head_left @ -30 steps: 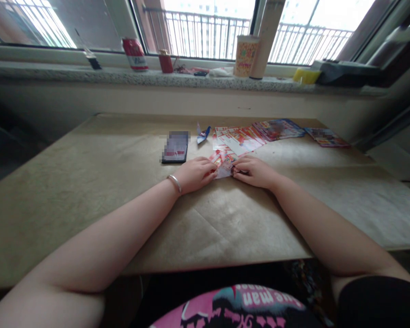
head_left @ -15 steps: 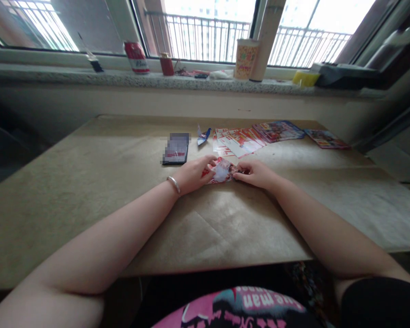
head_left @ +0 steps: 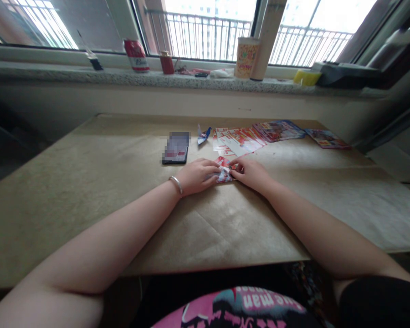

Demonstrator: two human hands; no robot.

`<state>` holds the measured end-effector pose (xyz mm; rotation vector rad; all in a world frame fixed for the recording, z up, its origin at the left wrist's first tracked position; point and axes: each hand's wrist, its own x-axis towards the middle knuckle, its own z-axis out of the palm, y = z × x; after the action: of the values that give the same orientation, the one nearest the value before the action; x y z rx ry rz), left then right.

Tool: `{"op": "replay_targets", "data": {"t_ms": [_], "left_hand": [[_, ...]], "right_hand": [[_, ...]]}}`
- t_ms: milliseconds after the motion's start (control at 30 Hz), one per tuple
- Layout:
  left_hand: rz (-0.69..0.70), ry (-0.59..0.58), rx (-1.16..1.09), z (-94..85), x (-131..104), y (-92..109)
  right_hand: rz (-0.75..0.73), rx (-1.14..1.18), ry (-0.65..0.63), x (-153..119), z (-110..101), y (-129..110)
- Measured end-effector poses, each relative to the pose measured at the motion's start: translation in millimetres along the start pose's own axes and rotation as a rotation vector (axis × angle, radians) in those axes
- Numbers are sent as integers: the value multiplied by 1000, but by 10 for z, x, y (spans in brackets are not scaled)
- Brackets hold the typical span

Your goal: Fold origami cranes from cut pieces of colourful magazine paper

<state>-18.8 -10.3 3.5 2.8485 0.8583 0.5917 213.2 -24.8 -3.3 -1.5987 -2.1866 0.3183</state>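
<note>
A small folded paper [head_left: 224, 175], red, white and patterned, lies on the table [head_left: 205, 218] between my hands. My left hand [head_left: 200, 175] rests over its left part, palm down, the fingers close together and pressing on it. At its right edge my right hand [head_left: 248, 172] pinches the paper between thumb and fingers. The fingertips of both hands nearly meet on the paper. Behind it lie loose red and white printed sheets [head_left: 241, 140]. A folded blue and white paper piece [head_left: 203, 135] stands a little further left.
A dark tablet or phone [head_left: 176, 148] lies left of the paper. Colourful leaflets [head_left: 278, 130] and another leaflet [head_left: 327, 138] are at the back right. On the sill [head_left: 112, 78] stand a can [head_left: 135, 55], a red bottle [head_left: 166, 63] and a patterned cup [head_left: 246, 58].
My left hand has flattened over the paper, and my right hand has shifted slightly left. The paper looks smaller, with less of its pale face showing.
</note>
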Motion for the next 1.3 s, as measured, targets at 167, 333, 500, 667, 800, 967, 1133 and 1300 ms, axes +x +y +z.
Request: {"op": "replay_targets", "data": {"t_ms": [167, 333, 500, 667, 800, 967, 1133, 1300], "left_hand": [[10, -79, 91, -13, -15, 30], [3, -132, 168, 39, -9, 17], [-32, -187, 185, 61, 1, 0], [-73, -201, 182, 76, 12, -4], [-86, -189, 168, 84, 15, 1], [-129, -145, 131, 96, 11, -2], [-221, -150, 79, 88, 27, 12], [-218, -93, 20, 78, 43, 9]], "right_hand": [[-8, -4, 14, 19, -1, 21], [-112, -89, 106, 33, 7, 59], [-171, -104, 108, 64, 48, 106], [-194, -86, 75, 69, 50, 72], [-185, -76, 79, 56, 41, 29], [-167, 86, 105, 64, 101, 45], [-32, 503, 148, 83, 167, 62], [39, 655, 118, 81, 141, 31]]}}
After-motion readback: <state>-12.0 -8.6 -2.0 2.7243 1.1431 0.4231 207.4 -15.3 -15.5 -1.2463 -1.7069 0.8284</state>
